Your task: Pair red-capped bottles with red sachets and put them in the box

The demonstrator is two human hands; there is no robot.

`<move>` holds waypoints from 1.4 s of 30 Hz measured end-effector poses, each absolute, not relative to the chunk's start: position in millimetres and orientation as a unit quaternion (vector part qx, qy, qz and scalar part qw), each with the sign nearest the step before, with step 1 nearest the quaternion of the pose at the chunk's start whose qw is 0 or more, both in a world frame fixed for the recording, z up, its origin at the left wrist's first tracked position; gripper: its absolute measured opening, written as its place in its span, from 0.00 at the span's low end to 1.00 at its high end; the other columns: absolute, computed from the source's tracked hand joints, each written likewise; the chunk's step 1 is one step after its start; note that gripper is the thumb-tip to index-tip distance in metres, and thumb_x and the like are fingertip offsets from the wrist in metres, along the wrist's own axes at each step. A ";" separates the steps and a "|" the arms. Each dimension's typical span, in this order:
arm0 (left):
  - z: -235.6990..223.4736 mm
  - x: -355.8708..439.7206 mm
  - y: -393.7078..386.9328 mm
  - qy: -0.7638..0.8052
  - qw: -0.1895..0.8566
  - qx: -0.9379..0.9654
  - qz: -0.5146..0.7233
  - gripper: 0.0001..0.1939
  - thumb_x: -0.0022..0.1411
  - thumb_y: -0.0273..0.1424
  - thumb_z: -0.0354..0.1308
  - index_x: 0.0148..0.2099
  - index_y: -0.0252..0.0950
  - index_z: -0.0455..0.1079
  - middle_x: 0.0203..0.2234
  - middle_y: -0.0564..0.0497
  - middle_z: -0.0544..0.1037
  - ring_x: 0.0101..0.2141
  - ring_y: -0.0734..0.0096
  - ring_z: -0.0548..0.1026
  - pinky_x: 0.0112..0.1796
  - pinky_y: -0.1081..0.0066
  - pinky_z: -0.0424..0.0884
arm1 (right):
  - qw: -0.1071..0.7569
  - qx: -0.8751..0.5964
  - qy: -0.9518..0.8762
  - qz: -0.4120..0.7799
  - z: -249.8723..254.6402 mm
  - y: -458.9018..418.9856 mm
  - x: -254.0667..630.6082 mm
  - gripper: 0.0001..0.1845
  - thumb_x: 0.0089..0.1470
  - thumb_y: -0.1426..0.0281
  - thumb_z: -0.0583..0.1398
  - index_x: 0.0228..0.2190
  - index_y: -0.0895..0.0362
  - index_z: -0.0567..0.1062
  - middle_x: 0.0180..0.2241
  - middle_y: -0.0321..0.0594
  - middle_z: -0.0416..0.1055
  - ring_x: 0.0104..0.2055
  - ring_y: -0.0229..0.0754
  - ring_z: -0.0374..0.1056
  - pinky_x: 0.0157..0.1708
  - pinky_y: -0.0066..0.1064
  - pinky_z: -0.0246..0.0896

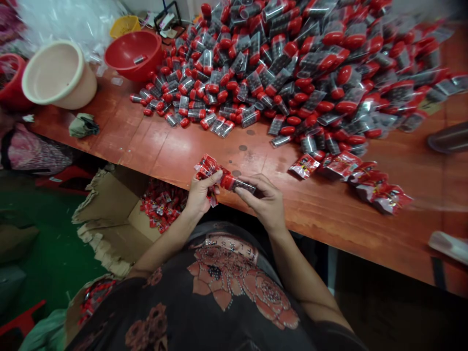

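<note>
At the table's front edge, my left hand [199,195] is closed round several red printed packets [206,165]. The thumb of this hand lies close to the red cap of a small clear tube [244,185] with dark contents. My right hand [268,201] pinches the clear end of that tube between thumb and fingers. The cap end meets the packets; whether it is inside one I cannot tell. Beyond my hands lies a big heap of similar red-capped tubes [261,80]. To the right, a row of filled red packets [365,179] rests on the table.
A torn cardboard box [106,231] holding loose red packets [163,207] stands below the table [161,153] on the left. A cream bucket [78,90], a red bowl [127,51], a yellow basket [125,24] and a crumpled cloth [83,126] are at left. A dark cylinder [451,139] lies far right.
</note>
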State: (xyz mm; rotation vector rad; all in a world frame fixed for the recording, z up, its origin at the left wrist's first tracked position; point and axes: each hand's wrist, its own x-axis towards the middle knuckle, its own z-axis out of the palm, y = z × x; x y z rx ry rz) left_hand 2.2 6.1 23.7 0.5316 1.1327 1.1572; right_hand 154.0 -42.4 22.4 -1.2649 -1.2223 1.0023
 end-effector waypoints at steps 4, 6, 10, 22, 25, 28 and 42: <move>25.0 3.0 2.9 0.495 0.663 0.244 0.506 0.17 0.41 0.35 0.73 0.27 0.35 0.68 0.18 0.58 0.71 0.13 0.86 0.62 0.14 0.80 0.57 | 0.546 -0.530 -0.456 0.461 16.0 -43.8 147.8 0.15 0.51 0.66 0.65 0.43 0.47 0.79 0.37 0.36 0.71 0.31 0.35 0.68 0.30 0.32 0.67; 23.9 2.8 1.2 0.485 0.668 0.247 0.508 0.17 0.42 0.35 0.73 0.28 0.34 0.68 0.18 0.58 0.71 0.13 0.87 0.61 0.14 0.81 0.56 | 0.563 -0.530 -0.420 0.476 10.1 -45.3 142.6 0.15 0.51 0.66 0.65 0.43 0.47 0.79 0.36 0.36 0.72 0.29 0.34 0.67 0.28 0.31 0.68; 21.1 3.7 -3.1 0.484 0.674 0.250 0.499 0.18 0.44 0.37 0.72 0.31 0.34 0.69 0.21 0.58 0.71 0.14 0.88 0.61 0.13 0.82 0.56 | 0.579 -0.535 -0.380 0.484 -3.2 -47.7 132.1 0.16 0.51 0.65 0.65 0.44 0.48 0.78 0.32 0.34 0.74 0.27 0.34 0.66 0.27 0.30 0.69; 27.6 -3.6 18.3 0.514 0.671 0.178 0.504 0.14 0.43 0.34 0.72 0.32 0.34 0.75 0.26 0.52 0.79 0.22 0.80 0.73 0.16 0.81 0.59 | 0.555 -0.500 -0.374 0.549 -5.8 -39.9 133.6 0.17 0.53 0.63 0.62 0.46 0.49 0.75 0.39 0.37 0.74 0.30 0.34 0.66 0.29 0.29 0.66; 26.8 -7.5 20.9 0.535 0.675 0.155 0.484 0.14 0.43 0.32 0.72 0.33 0.34 0.75 0.26 0.51 0.79 0.25 0.78 0.75 0.16 0.82 0.58 | 0.558 -0.489 -0.384 0.550 -6.4 -40.5 140.8 0.15 0.54 0.64 0.62 0.45 0.47 0.76 0.40 0.35 0.74 0.31 0.34 0.66 0.28 0.27 0.63; 26.5 -6.8 19.1 0.552 0.675 0.135 0.471 0.13 0.42 0.31 0.72 0.32 0.34 0.75 0.26 0.51 0.79 0.23 0.79 0.73 0.15 0.82 0.58 | 0.558 -0.483 -0.391 0.550 -6.4 -41.5 142.6 0.14 0.54 0.64 0.62 0.43 0.47 0.77 0.41 0.35 0.75 0.32 0.35 0.67 0.28 0.27 0.63; 22.6 -5.0 8.1 0.561 0.670 0.190 0.447 0.15 0.41 0.34 0.73 0.32 0.34 0.76 0.23 0.53 0.77 0.18 0.80 0.69 0.14 0.79 0.62 | 0.532 -0.514 -0.426 0.521 0.1 -36.9 153.2 0.13 0.52 0.63 0.64 0.41 0.50 0.78 0.44 0.39 0.77 0.46 0.42 0.72 0.52 0.43 0.64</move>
